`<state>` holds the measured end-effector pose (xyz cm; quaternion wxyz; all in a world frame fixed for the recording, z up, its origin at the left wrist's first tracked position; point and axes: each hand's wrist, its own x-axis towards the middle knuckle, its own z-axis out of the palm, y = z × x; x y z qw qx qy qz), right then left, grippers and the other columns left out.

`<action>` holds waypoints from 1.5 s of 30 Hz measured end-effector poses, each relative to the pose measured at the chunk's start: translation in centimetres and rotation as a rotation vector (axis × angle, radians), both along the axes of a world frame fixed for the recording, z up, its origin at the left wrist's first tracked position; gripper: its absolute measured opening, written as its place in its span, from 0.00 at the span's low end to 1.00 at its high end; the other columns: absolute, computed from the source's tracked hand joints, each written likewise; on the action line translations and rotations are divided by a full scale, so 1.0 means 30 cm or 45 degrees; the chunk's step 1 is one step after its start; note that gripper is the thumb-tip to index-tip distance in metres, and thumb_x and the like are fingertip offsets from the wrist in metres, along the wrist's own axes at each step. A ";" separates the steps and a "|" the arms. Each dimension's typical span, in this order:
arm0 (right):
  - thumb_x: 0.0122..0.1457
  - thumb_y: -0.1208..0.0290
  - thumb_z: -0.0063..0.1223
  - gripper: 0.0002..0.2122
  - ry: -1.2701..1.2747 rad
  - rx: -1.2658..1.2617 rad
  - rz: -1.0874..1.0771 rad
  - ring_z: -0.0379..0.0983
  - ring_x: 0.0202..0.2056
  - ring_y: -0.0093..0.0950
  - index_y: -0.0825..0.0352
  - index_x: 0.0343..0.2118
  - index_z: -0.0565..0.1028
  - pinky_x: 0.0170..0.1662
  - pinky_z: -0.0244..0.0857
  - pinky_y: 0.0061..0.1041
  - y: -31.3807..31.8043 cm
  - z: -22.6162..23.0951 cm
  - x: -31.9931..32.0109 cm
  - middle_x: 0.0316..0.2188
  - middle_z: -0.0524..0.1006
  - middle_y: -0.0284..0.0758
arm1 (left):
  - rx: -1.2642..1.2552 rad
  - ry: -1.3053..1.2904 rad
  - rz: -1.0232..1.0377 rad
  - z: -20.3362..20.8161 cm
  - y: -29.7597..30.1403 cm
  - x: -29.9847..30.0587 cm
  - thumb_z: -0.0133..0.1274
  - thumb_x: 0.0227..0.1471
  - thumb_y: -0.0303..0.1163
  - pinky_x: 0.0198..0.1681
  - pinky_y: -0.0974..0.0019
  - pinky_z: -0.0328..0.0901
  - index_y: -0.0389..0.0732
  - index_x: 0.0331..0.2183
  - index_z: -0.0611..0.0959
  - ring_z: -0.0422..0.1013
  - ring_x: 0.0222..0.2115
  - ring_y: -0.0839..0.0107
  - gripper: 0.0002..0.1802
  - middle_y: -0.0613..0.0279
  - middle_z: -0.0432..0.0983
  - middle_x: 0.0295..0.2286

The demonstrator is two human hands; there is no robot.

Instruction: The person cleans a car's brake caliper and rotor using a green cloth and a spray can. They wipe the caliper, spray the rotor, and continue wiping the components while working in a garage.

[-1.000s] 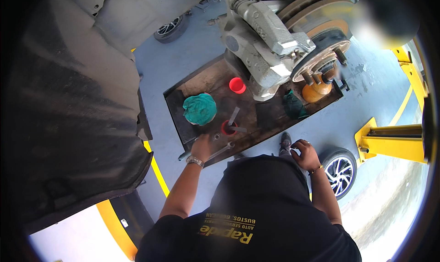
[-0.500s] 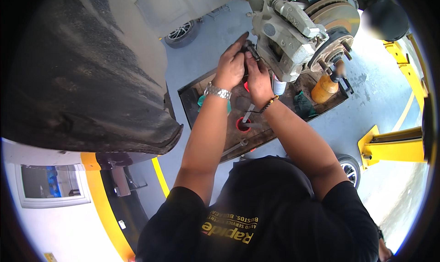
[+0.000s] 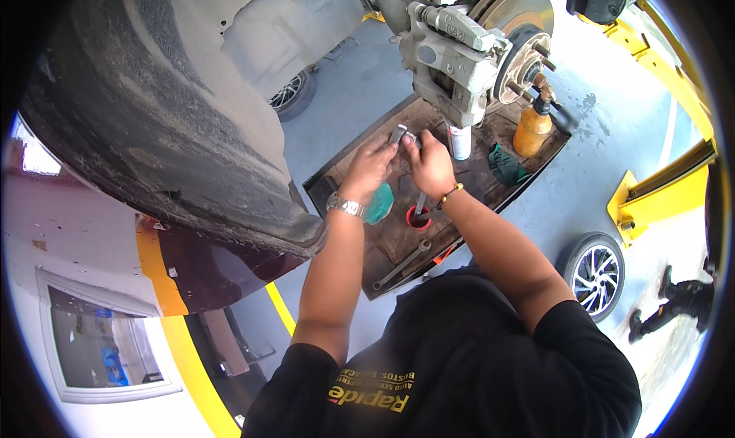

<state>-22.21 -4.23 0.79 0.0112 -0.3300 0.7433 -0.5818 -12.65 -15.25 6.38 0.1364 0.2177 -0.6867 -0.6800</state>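
My left hand (image 3: 369,168) is closed with a small silver metal piece (image 3: 399,133) pinched at its fingertips. Close beside it, my right hand (image 3: 432,166) has its fingers curled around a small grey metal piece (image 3: 413,140); its exact kind is hard to make out. Both hands hover above a brown tray (image 3: 394,243), below and apart from the brake caliper (image 3: 452,59). The caliper sits over the rusty brake disc (image 3: 514,11), and the wheel hub (image 3: 521,72) shows bare studs.
On the tray are a white can (image 3: 459,142), an orange spray bottle (image 3: 530,134), a dark green cloth (image 3: 507,166), a teal object (image 3: 379,204), a red cup (image 3: 418,219) and a wrench (image 3: 402,266). A wheel (image 3: 594,276) lies right, near a yellow lift arm (image 3: 662,197). Someone's legs (image 3: 670,308) show far right.
Both hands have come down from beside the caliper to over the tray. The dark tool seen between them before no longer shows; small metal pieces are at the fingertips. The view has shifted.
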 end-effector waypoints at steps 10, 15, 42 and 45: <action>0.59 0.63 0.61 0.15 -0.240 0.071 0.482 0.69 0.22 0.30 0.72 0.29 0.72 0.30 0.66 0.30 0.223 0.115 -0.007 0.21 0.73 0.42 | -0.488 0.152 0.219 0.034 -0.088 -0.290 0.52 0.62 0.49 0.29 0.67 0.63 0.37 0.37 0.83 0.66 0.23 0.75 0.22 0.65 0.76 0.24; 0.59 0.75 0.57 0.05 0.292 -0.446 0.447 0.70 0.25 0.26 0.68 0.30 0.73 0.29 0.63 0.26 0.448 0.238 -0.107 0.24 0.74 0.35 | -0.128 0.199 0.332 0.054 -0.099 -0.301 0.52 0.62 0.51 0.24 0.70 0.60 0.37 0.36 0.84 0.64 0.20 0.80 0.24 0.68 0.73 0.20; 0.51 0.65 0.61 0.16 1.386 -0.404 -0.198 0.68 0.47 0.47 0.68 0.39 0.73 0.51 0.63 0.39 0.237 0.886 -0.516 0.44 0.70 0.47 | -0.247 0.219 0.106 0.102 -0.098 -0.401 0.50 0.59 0.40 0.28 0.66 0.63 0.34 0.37 0.81 0.69 0.24 0.74 0.17 0.61 0.77 0.26; 0.51 0.63 0.61 0.17 1.354 -0.369 -0.173 0.68 0.47 0.47 0.68 0.39 0.73 0.50 0.63 0.38 0.231 0.891 -0.507 0.43 0.70 0.46 | -0.723 -0.074 0.068 0.150 -0.145 -0.368 0.50 0.58 0.41 0.30 0.63 0.65 0.31 0.33 0.80 0.70 0.24 0.70 0.19 0.54 0.75 0.22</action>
